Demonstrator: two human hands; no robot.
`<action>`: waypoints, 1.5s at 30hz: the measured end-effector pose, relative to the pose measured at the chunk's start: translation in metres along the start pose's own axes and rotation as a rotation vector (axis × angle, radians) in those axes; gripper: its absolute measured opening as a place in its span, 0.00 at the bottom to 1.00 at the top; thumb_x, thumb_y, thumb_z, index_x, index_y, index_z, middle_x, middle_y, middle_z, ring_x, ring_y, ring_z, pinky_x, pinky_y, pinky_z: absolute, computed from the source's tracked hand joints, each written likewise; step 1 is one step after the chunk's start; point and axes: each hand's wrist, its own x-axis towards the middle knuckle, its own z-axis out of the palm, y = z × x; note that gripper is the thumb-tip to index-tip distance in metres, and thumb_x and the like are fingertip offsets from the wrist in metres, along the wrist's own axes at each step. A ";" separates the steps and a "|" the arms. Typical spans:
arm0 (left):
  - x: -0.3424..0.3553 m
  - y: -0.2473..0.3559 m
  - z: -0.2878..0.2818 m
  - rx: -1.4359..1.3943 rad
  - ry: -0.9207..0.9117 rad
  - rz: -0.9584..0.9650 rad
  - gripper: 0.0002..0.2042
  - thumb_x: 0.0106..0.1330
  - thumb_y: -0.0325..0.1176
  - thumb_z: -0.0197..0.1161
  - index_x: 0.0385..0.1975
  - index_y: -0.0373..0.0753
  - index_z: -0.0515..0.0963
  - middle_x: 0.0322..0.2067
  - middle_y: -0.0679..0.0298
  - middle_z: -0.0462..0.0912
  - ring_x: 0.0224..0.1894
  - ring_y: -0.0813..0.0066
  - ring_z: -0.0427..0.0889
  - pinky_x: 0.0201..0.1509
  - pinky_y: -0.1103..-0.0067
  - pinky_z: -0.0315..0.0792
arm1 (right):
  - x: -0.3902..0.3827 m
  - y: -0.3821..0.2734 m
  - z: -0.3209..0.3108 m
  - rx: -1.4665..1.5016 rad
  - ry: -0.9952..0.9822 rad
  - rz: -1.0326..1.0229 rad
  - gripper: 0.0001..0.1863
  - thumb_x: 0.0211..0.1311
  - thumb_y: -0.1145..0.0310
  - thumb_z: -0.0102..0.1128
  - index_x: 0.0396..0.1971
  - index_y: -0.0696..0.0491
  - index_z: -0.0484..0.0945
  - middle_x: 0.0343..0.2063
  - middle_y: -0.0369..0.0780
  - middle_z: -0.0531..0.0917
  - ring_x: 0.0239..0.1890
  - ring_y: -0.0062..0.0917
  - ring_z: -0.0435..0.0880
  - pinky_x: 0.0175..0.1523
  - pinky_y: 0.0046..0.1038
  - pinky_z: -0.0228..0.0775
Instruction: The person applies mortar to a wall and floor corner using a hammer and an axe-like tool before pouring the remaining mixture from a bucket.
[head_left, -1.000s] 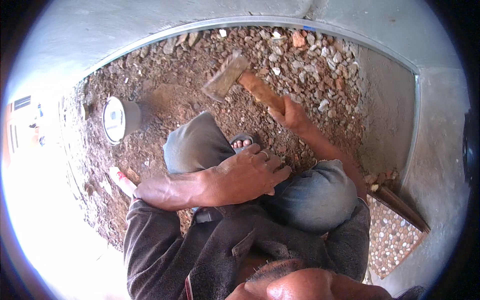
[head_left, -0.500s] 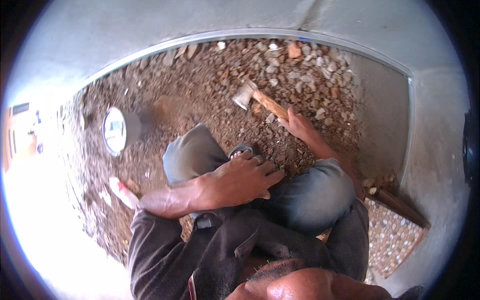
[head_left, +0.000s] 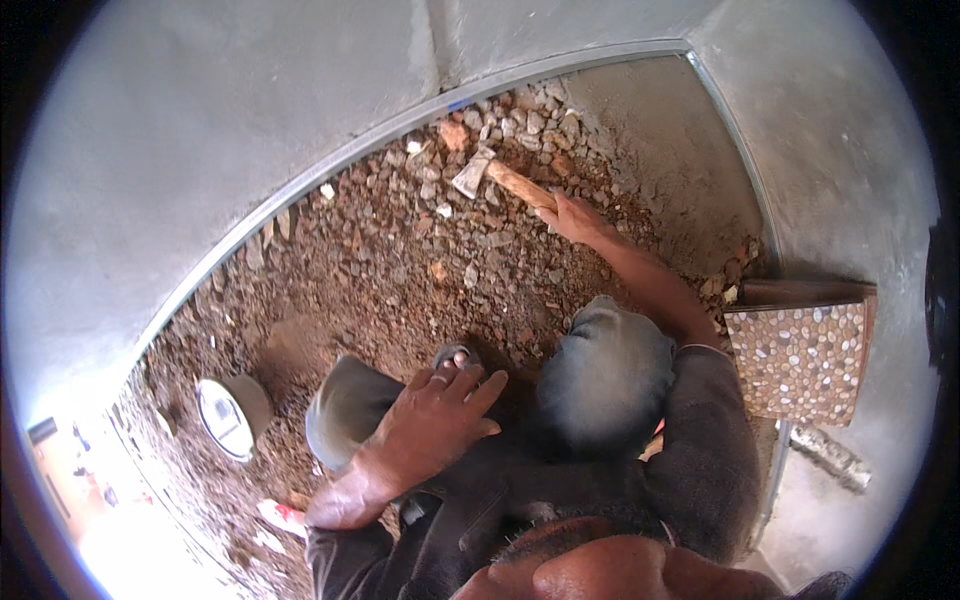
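Observation:
My right hand [head_left: 578, 220] grips the end of a hatchet's wooden handle; the hatchet [head_left: 520, 186] has a worn metal head. Its blade points left, low over or on the loose stones near the far wall; whether it touches them I cannot tell. My left hand [head_left: 436, 418] lies over my bent left leg with its fingers apart, a ring on one finger and nothing held. My toes in a dark sandal [head_left: 458, 356] show just beyond the left fingertips. Broken stones and soil [head_left: 400, 270] cover the ground ahead.
A round pail [head_left: 250, 402] stands on the soil at the left. Grey walls [head_left: 270, 110] bound the ground, with a smooth cement patch [head_left: 670, 140] at the far right corner. Pebble-patterned tiles [head_left: 798, 362] lean by the right wall, near a pale rod-like piece [head_left: 832, 458].
The view has turned, bringing the tiles and cement patch further into sight. My right arm reaches farther out with the hatchet, toward the stones by the wall. My left hand stays by the leg.

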 end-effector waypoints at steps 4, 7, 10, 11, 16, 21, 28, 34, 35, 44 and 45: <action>-0.006 -0.002 -0.003 -0.033 -0.013 -0.014 0.28 0.53 0.46 0.61 0.53 0.43 0.66 0.50 0.58 0.71 0.49 0.60 0.73 0.54 0.68 0.66 | -0.036 -0.043 -0.051 0.117 0.083 -0.057 0.35 0.59 0.43 0.47 0.45 0.65 0.66 0.20 0.48 0.78 0.23 0.38 0.80 0.26 0.38 0.69; -0.002 -0.001 -0.004 -0.005 -0.038 -0.038 0.27 0.53 0.46 0.60 0.53 0.43 0.66 0.50 0.57 0.71 0.49 0.59 0.73 0.54 0.68 0.66 | -0.053 -0.051 -0.055 0.268 0.461 -0.231 0.34 0.59 0.44 0.47 0.45 0.65 0.66 0.22 0.50 0.78 0.26 0.41 0.80 0.28 0.38 0.70; 0.004 0.000 -0.005 -0.002 -0.019 0.013 0.27 0.53 0.45 0.61 0.53 0.43 0.66 0.50 0.57 0.71 0.48 0.59 0.74 0.53 0.68 0.66 | -0.065 -0.013 -0.036 0.262 0.382 0.017 0.33 0.60 0.47 0.48 0.49 0.65 0.64 0.29 0.56 0.78 0.33 0.45 0.80 0.35 0.40 0.71; 0.005 0.001 -0.007 -0.003 -0.025 0.016 0.27 0.53 0.45 0.61 0.53 0.43 0.66 0.50 0.57 0.72 0.48 0.59 0.74 0.53 0.68 0.66 | -0.064 0.019 -0.012 0.226 0.416 0.069 0.32 0.60 0.49 0.49 0.49 0.65 0.63 0.30 0.56 0.77 0.33 0.45 0.79 0.36 0.41 0.70; 0.003 -0.005 -0.005 -0.023 0.001 0.039 0.27 0.52 0.44 0.62 0.52 0.42 0.67 0.48 0.57 0.73 0.47 0.59 0.74 0.51 0.68 0.67 | -0.059 0.035 -0.019 0.125 0.267 0.187 0.33 0.58 0.45 0.49 0.44 0.64 0.69 0.31 0.54 0.78 0.35 0.45 0.78 0.40 0.40 0.69; 0.006 -0.001 -0.005 -0.031 -0.012 -0.001 0.28 0.51 0.43 0.63 0.52 0.42 0.67 0.47 0.57 0.73 0.45 0.58 0.74 0.50 0.67 0.68 | -0.086 -0.008 -0.055 0.366 0.589 -0.014 0.27 0.59 0.48 0.50 0.36 0.63 0.68 0.22 0.48 0.73 0.25 0.37 0.73 0.32 0.37 0.65; 0.015 -0.001 -0.006 0.041 0.034 0.086 0.27 0.51 0.45 0.62 0.52 0.42 0.68 0.44 0.58 0.74 0.43 0.62 0.76 0.49 0.70 0.69 | -0.090 0.055 -0.006 0.189 0.120 0.305 0.34 0.60 0.45 0.47 0.47 0.67 0.65 0.33 0.54 0.77 0.35 0.46 0.78 0.42 0.40 0.68; 0.017 -0.002 -0.006 -0.010 -0.043 0.036 0.28 0.52 0.45 0.62 0.53 0.42 0.66 0.48 0.57 0.73 0.46 0.57 0.74 0.51 0.67 0.67 | -0.109 -0.004 -0.070 0.433 0.629 0.121 0.29 0.58 0.46 0.51 0.37 0.63 0.67 0.25 0.53 0.76 0.28 0.47 0.77 0.34 0.43 0.67; 0.020 -0.002 -0.006 -0.011 -0.050 0.041 0.28 0.52 0.45 0.62 0.53 0.42 0.66 0.48 0.57 0.73 0.46 0.57 0.74 0.51 0.67 0.67 | -0.105 -0.002 -0.073 0.437 0.643 0.139 0.29 0.58 0.46 0.51 0.37 0.63 0.66 0.25 0.53 0.76 0.27 0.46 0.77 0.33 0.42 0.66; 0.020 -0.001 -0.008 0.001 -0.013 0.020 0.28 0.53 0.45 0.61 0.53 0.42 0.66 0.48 0.58 0.73 0.46 0.59 0.75 0.51 0.68 0.67 | -0.062 0.061 -0.038 0.818 0.075 0.464 0.28 0.59 0.50 0.54 0.44 0.61 0.65 0.22 0.40 0.74 0.23 0.21 0.75 0.25 0.26 0.67; 0.018 -0.002 -0.009 -0.004 -0.018 0.027 0.27 0.53 0.46 0.61 0.53 0.42 0.67 0.46 0.58 0.73 0.45 0.59 0.75 0.51 0.68 0.67 | -0.074 0.047 -0.043 0.881 0.155 0.394 0.28 0.58 0.50 0.55 0.42 0.61 0.65 0.22 0.40 0.74 0.23 0.24 0.75 0.26 0.29 0.67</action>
